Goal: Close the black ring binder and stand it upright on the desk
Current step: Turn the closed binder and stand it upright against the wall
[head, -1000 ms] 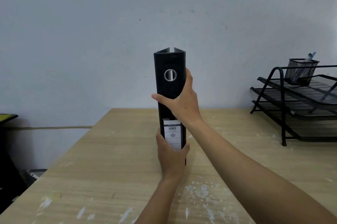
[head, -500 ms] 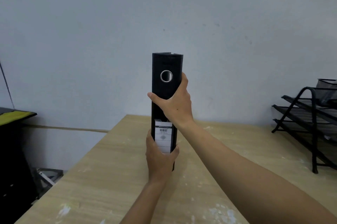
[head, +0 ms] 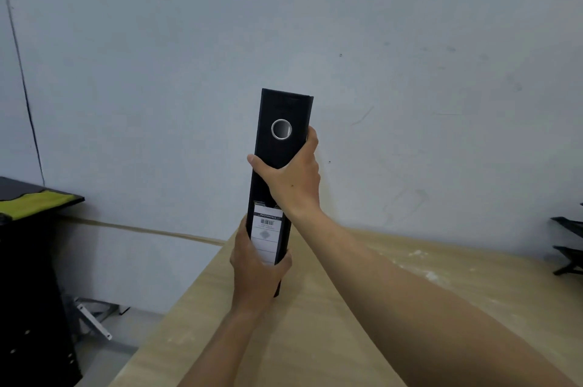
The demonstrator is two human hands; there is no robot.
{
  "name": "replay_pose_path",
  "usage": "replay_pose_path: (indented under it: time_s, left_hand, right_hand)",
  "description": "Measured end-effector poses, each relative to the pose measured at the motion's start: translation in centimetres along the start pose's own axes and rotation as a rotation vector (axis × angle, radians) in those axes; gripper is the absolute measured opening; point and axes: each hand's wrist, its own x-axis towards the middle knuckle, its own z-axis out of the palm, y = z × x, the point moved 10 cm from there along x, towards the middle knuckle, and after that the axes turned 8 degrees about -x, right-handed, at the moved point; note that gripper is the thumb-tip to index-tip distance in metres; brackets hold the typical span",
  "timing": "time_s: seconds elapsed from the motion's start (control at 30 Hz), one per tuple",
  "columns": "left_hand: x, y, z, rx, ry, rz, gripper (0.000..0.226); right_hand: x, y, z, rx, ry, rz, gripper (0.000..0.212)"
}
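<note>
Head view: left hand (head: 257,273) and right hand (head: 291,180) grip the closed black ring binder (head: 277,153) upright on the desk (head: 315,339).

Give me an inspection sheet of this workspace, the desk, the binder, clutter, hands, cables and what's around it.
Surface: wooden desk, pale smears on top, near corner at left.
Job's things: black binder, closed, spine toward the camera, standing nearly upright, leaning slightly; its foot is hidden by the left hand, so contact with the desk cannot be confirmed.
Clutter: black rack at the right edge, mostly cut off.
Hands: left hand wraps the binder's lower end; right hand grips its middle.
Cables: one thin dark line down the wall at left, possibly a cable.
Surroundings: plain grey wall; dark cabinet with a yellow-green top at left.
</note>
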Motion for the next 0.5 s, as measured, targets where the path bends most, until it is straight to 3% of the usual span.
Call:
replay_pose_path:
  time_s: [0.5]
  left_hand:
    - [2.9,-5.4,1.0,-0.003,-0.11,-0.06,0.098]
  right_hand:
    - [1.8,3.7,5.0,-0.081,-0.067,-0.048,0.111]
